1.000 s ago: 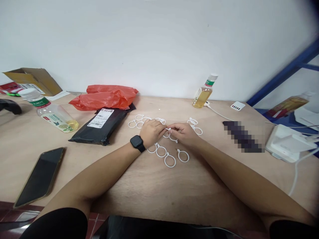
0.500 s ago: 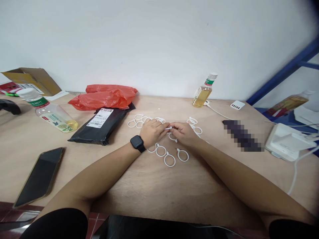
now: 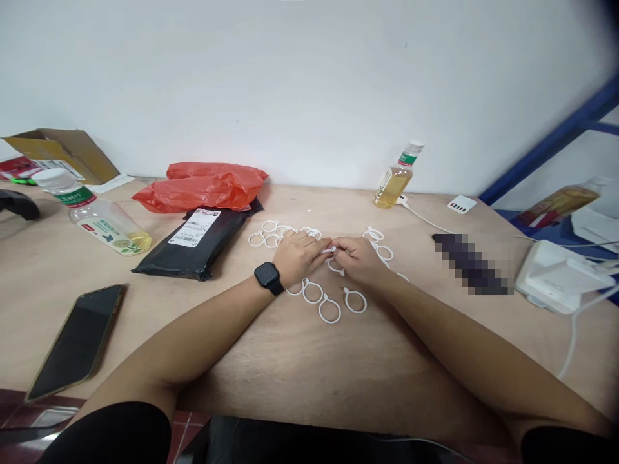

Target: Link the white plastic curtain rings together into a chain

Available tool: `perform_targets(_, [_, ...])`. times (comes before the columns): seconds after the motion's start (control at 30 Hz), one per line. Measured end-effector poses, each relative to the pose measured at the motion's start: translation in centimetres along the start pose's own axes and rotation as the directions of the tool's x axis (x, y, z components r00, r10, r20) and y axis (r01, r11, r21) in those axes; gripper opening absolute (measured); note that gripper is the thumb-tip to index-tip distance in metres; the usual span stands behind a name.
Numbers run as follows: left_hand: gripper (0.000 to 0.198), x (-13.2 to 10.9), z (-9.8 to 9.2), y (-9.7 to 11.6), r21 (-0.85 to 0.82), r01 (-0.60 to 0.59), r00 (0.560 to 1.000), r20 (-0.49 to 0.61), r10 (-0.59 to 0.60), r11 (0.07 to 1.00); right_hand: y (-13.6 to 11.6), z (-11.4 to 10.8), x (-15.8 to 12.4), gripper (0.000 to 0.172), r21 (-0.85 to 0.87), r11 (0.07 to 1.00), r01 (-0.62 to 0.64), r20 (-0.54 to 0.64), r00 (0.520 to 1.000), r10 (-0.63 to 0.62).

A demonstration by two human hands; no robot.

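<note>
Over the middle of the table, my left hand (image 3: 300,258) and my right hand (image 3: 358,258) meet fingertip to fingertip. Both pinch a small white plastic ring (image 3: 329,250), mostly covered by the fingers. A black smartwatch (image 3: 267,276) is on my left wrist. Close in front of the hands lie several loose white rings, each with a small round tab, among them one ring (image 3: 329,309) and another ring (image 3: 355,301). More rings lie behind my left hand, such as a ring (image 3: 256,239), and beyond my right hand, such as a ring (image 3: 384,252).
At left are a phone (image 3: 77,341), a tilted bottle (image 3: 106,222), a black parcel (image 3: 193,248), a red plastic bag (image 3: 203,187) and a cardboard box (image 3: 72,154). To the right stand a bottle (image 3: 394,180), a white USB charger (image 3: 461,204) and a white adapter (image 3: 556,277) with cables.
Almost nothing differs. Both hands keep their pinch on the ring at the same spot, with only a slight shift of the fingers and of the view.
</note>
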State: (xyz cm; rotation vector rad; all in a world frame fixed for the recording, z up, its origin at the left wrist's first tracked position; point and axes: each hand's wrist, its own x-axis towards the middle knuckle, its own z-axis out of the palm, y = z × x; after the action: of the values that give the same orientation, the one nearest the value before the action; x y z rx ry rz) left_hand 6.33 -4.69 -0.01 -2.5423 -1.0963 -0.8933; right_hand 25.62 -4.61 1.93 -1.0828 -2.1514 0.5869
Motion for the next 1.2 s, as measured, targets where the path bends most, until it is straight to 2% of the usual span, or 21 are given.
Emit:
perform_targets(0.17, [0.037,-0.1,0.5,-0.3,-0.075,-0.024,0.999,-0.027,0.022,0.997,-0.1,0.1,0.0,0.023,0.015,1.0,0.005,-0.033,0.999,-0.004])
perform_targets(0.27, [0.037,-0.1,0.9,-0.5,-0.182,-0.036,0.997,-0.075,0.023,0.983,-0.1,0.2,0.0,0.024,0.035,0.999,0.003,-0.045,0.999,-0.002])
perform_targets(0.37, [0.035,-0.1,1.1,-0.4,-0.318,0.009,0.995,-0.088,-0.039,0.948,0.1,0.4,0.0,0.027,0.061,0.998,0.009,-0.036,0.999,-0.006])
perform_targets(0.53, [0.031,-0.1,0.9,0.2,-0.464,0.13,0.985,-0.041,-0.168,0.876,0.6,0.4,0.0,0.029,0.082,0.996,0.031,-0.035,0.999,-0.029])
perform_targets(0.93, [0.03,-0.1,0.6,0.5,-0.48,0.184,0.98,0.025,-0.196,0.858,0.6,0.3,0.1,0.029,0.047,0.997,0.069,-0.065,0.996,-0.066])
perform_targets(1.1, [0.031,0.0,0.3,0.9,-0.52,0.114,0.99,-0.01,-0.14,0.846,0.9,0.5,0.1,0.028,0.053,0.994,0.093,-0.067,0.994,-0.089])
perform_targets(1.2, [0.032,-0.1,0.6,0.6,-0.534,0.162,0.975,-0.042,-0.218,0.83,1.3,0.7,-0.1,0.032,0.105,0.993,0.049,-0.086,0.996,-0.04])
